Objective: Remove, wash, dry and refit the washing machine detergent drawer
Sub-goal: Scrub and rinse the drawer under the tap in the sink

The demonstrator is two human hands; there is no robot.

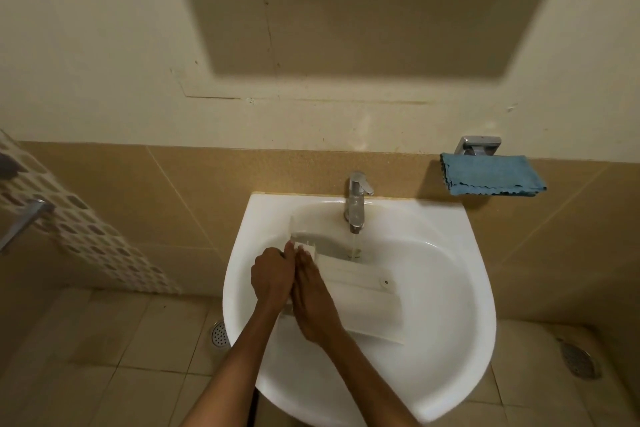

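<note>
1. At your far left hangs a spotted curtain [86, 229] with a metal bar [24, 222] in front of it.
2. A round floor drain [220, 333] sits in the tiles just beside the left edge of the sink [478, 288].
3. Your left hand [272, 276] is over the left part of the basin, with its fingers curled round the near left end of the detergent drawer [363, 302].
4. Your right hand [311, 298] touches your left hand and lies along the drawer with its fingers fairly straight and close together, pressing on it.
5. The drawer lies inside the basin, slanting from the back left towards the front right; its white compartments are too blurred to show whether anything is in them.
6. The tap [356, 198] stands at the back rim, and a thin stream of water [354, 246] falls from it just behind the drawer.
7. To the right of the sink, a folded blue cloth [491, 173] rests on a metal wall holder [478, 145].
8. A second floor drain [576, 360] lies at your far right.
</note>
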